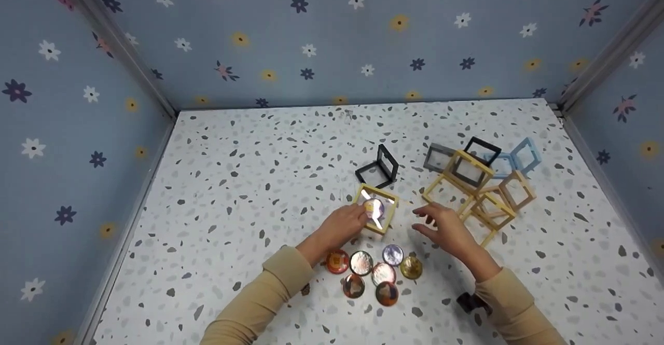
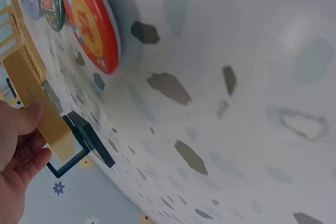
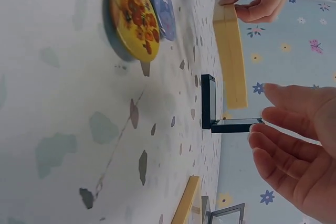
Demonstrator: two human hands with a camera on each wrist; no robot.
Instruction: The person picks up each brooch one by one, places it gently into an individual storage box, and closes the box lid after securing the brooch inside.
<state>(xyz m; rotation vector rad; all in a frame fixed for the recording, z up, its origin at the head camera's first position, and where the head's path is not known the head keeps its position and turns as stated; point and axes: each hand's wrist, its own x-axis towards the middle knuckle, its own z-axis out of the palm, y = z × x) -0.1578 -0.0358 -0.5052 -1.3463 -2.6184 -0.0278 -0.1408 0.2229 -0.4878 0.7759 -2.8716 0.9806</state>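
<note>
My left hand (image 1: pixel 345 225) grips a square yellow display frame (image 2: pixel 44 111) by its left edge, thumb on one face and fingers on the other. Through the frame's clear film shows a round badge (image 1: pixel 374 208). To the right, my right hand (image 1: pixel 446 228) is held with fingers apart and loosely bent, holding nothing; the right wrist view shows it near the far end of the yellow frame (image 3: pixel 231 56). Several round badges lie in front of the hands, among them a red one (image 1: pixel 337 262), a purple one (image 1: pixel 393 255) and a yellow one with flowers (image 1: pixel 411 267).
Behind the yellow frame, a black frame (image 1: pixel 390 155) stands hinged half open. At the right, several opened frames sit crowded together, including a grey one (image 1: pixel 431 157) and a light blue one (image 1: pixel 537 158). Flower-patterned walls (image 1: pixel 332 39) enclose the speckled table (image 1: pixel 233 179).
</note>
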